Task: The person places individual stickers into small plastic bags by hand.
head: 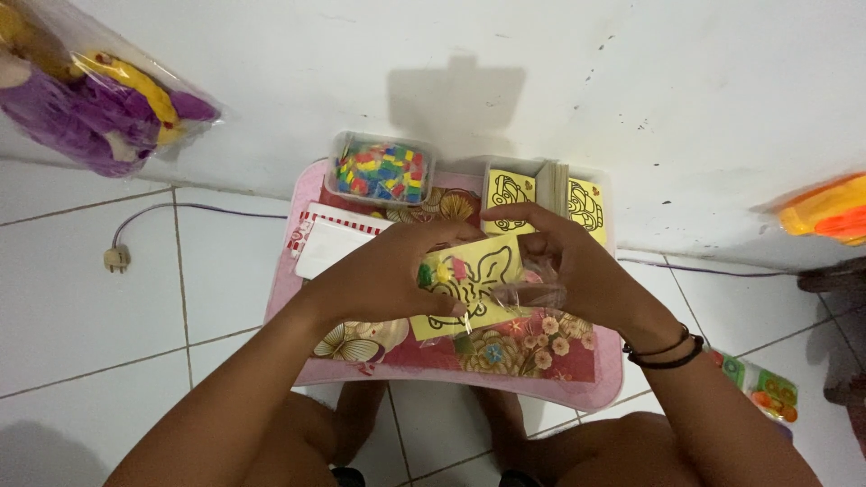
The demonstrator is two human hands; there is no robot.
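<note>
Both my hands meet over a small pink flowered lap table (pixel 541 361). My left hand (pixel 388 275) pinches the left edge of a yellow card (pixel 478 280) printed with a black outline drawing and a few coloured patches. My right hand (pixel 573 261) grips the card's right side together with a clear plastic sleeve (pixel 532 293). The card is held slightly above the table top.
A clear tub of small coloured pieces (pixel 381 169) and a box of more yellow cards (pixel 541 194) stand at the table's back edge by the white wall. A white red-edged box (pixel 329 242) lies left. A bagged plush toy (pixel 90 90), a plug (pixel 117 260) and an orange toy (pixel 825 212) lie around.
</note>
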